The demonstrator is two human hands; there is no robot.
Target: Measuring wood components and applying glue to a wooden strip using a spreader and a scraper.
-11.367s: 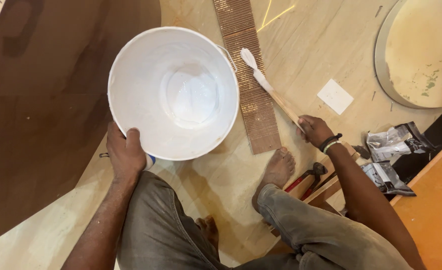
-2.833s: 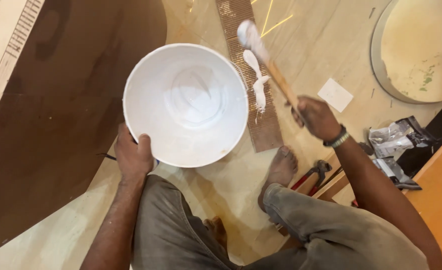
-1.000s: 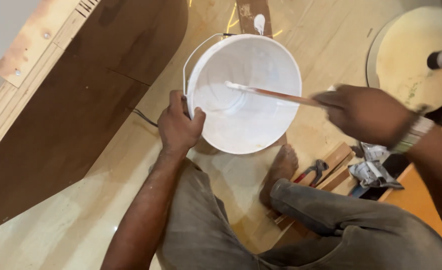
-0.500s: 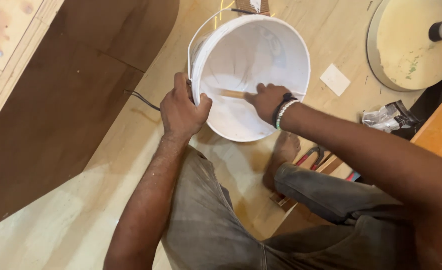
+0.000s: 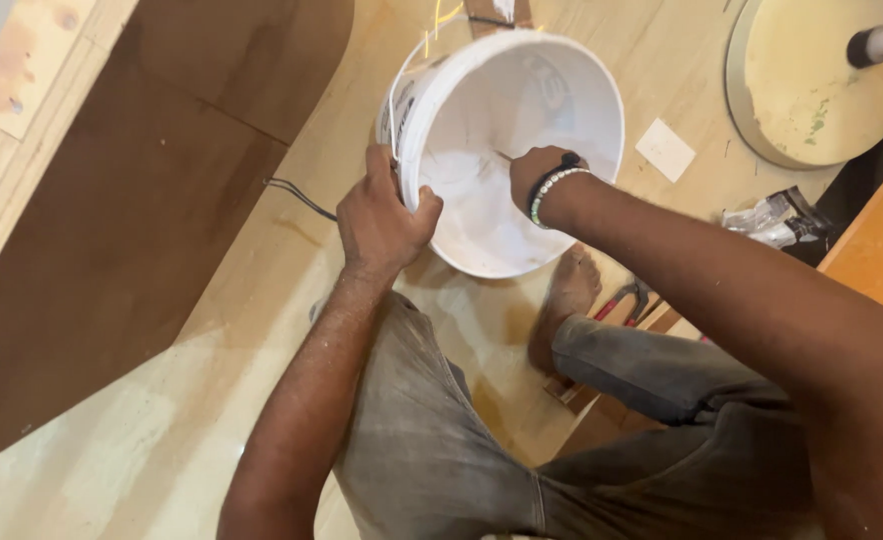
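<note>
Nearest you, at the bottom edge, your grey-trousered legs [image 5: 482, 440] fill the view and hide the plywood floor [image 5: 102, 450] beneath them; your bare foot [image 5: 562, 300] shows between them, its heel covered by the trouser cuff. Beside the foot, red-handled pliers [image 5: 630, 298] are half hidden by your right forearm. Just beyond, your left hand [image 5: 382, 215] is closed over the near rim of the white bucket [image 5: 522, 110], thumb inside, fingers outside. Your right hand [image 5: 534, 178], wearing a beaded bracelet [image 5: 550, 188], is curled shut inside the bucket around a stick [image 5: 503, 156]; only a short stub shows, so its long axis cannot be read fully, though the visible part points up-left toward the far wall. The bucket sits on the floor, tilted, its mouth turned toward you, its wire handle [image 5: 407, 75] hanging on the left. Compared with half a second earlier, your right hand has gone deeper and most of the stick has vanished from sight. Farther right lie a crumpled packet [image 5: 777, 218], a white square [image 5: 667, 150] and a round base [image 5: 812, 80], cut off at the top edge.
</note>
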